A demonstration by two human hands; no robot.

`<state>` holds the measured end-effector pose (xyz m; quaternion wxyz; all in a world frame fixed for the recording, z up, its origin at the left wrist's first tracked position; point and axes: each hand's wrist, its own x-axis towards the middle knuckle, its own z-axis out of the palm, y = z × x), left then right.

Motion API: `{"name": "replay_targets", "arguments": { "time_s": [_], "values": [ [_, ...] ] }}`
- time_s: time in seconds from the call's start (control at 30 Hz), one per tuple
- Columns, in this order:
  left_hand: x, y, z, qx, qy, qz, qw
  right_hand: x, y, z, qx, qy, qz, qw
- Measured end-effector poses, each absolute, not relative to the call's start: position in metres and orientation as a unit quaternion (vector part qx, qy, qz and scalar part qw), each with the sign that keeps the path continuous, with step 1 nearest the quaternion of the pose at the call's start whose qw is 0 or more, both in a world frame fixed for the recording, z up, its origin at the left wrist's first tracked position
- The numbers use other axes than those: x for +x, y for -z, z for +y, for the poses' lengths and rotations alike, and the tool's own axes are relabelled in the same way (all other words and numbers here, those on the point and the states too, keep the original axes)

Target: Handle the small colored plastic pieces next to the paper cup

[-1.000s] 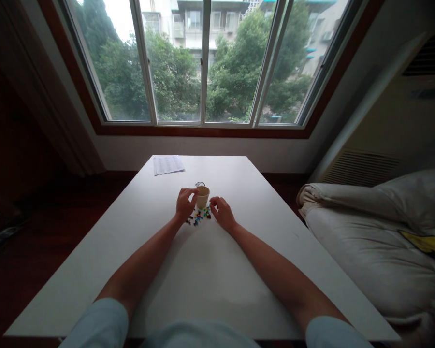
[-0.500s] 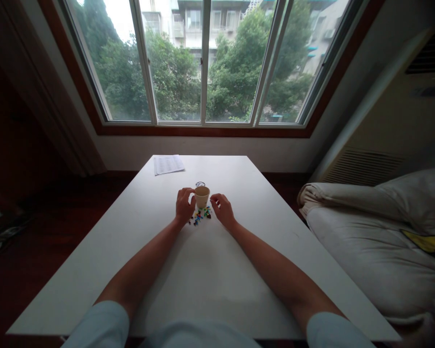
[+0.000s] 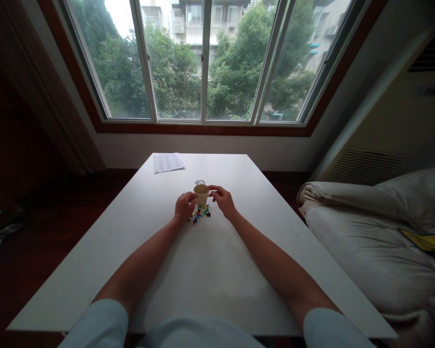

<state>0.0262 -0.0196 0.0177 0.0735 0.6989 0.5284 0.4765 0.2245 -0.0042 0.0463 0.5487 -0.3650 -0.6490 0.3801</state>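
I see the cup (image 3: pixel 201 198) upright between my left hand (image 3: pixel 184 206), grip unclear, and right hand (image 3: pixel 223 201), fingers parted beside it, while coloured pieces (image 3: pixel 198 213) lie loose between both hands, any inside indiscernible.

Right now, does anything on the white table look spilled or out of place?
Perhaps the small coloured pieces: they lie scattered on the table, on the near side of the cup. Whether they spilled, I cannot tell.
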Motion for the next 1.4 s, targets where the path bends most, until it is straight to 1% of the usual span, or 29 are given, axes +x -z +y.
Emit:
{"name": "replay_targets", "arguments": {
  "time_s": [0.13,0.23,0.37,0.43,0.5,0.57,0.73,0.8,0.93,1.1,1.4],
  "values": [
    [0.025,-0.020,-0.021,0.700,-0.442,0.553,0.092,0.226,-0.048,-0.005,-0.352,-0.276,-0.734,0.510],
    [0.025,-0.021,-0.024,0.707,-0.413,0.567,0.091,0.228,-0.049,-0.007,-0.343,-0.247,-0.761,0.491],
    [0.028,-0.019,-0.025,0.728,-0.370,0.572,0.074,0.235,-0.047,-0.006,-0.364,-0.225,-0.743,0.514],
    [0.030,-0.018,-0.026,0.744,-0.332,0.576,0.066,0.240,-0.042,-0.004,-0.396,-0.196,-0.723,0.531],
    [0.032,-0.019,-0.027,0.759,-0.284,0.583,0.054,0.247,-0.035,-0.001,-0.425,-0.164,-0.718,0.526],
    [0.033,-0.021,-0.029,0.771,-0.235,0.590,0.040,0.252,-0.027,0.000,-0.428,-0.148,-0.747,0.487],
    [0.035,-0.029,-0.035,0.781,-0.158,0.604,0.028,0.254,-0.012,-0.001,-0.387,-0.135,-0.845,0.342],
    [0.036,-0.031,-0.036,0.787,-0.155,0.597,0.030,0.254,-0.009,-0.001,-0.387,-0.127,-0.859,0.310],
    [0.036,-0.029,-0.035,0.792,-0.164,0.586,0.037,0.253,-0.007,-0.001,-0.386,-0.117,-0.869,0.287],
    [0.033,-0.025,-0.030,0.793,-0.168,0.583,0.047,0.252,-0.005,-0.002,-0.387,-0.106,-0.872,0.281],
    [0.023,-0.025,-0.025,0.816,-0.182,0.548,0.031,0.250,-0.004,-0.004,-0.385,-0.092,-0.875,0.278]
  ]
}}
